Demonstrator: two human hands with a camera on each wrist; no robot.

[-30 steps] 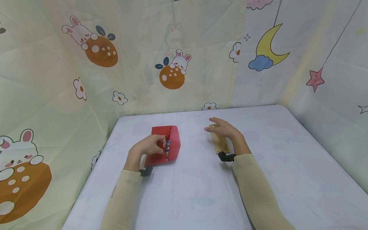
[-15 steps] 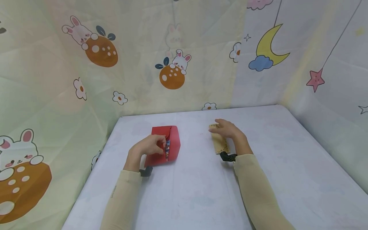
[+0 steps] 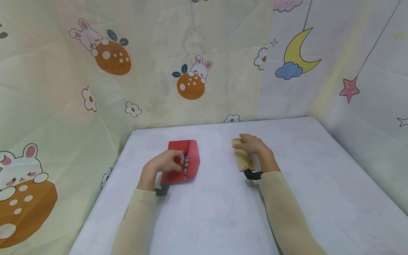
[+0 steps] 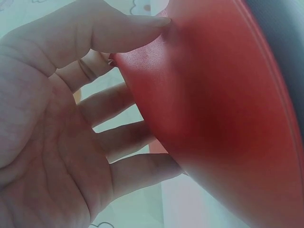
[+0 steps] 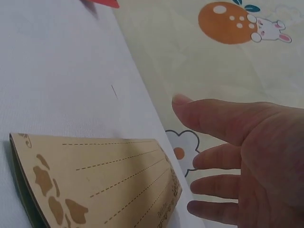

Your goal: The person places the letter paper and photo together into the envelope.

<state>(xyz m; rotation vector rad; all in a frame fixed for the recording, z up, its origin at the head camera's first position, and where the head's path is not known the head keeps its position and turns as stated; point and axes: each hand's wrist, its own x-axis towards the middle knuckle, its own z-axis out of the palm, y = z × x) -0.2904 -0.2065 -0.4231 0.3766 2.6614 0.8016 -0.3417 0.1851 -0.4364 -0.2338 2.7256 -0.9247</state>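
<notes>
Just beside our right hand (image 3: 253,144), which has shifted slightly rightward, fingers relaxed, the tan card (image 3: 244,160) lies unheld on the surface (image 3: 210,212), so only our left hand (image 3: 164,161) grips anything: the red case (image 3: 193,159).

A case (image 3: 193,164) lies on the surface (image 3: 204,216) at the left hand (image 3: 164,161), reaching right past its fingertips; contents (image 3: 186,167) show in its opening, just beside them. Well to the right, a notepad (image 3: 244,161) lies on the surface below the right hand (image 3: 254,146). A cloth backdrop (image 3: 229,94) hangs beyond both hands.
</notes>
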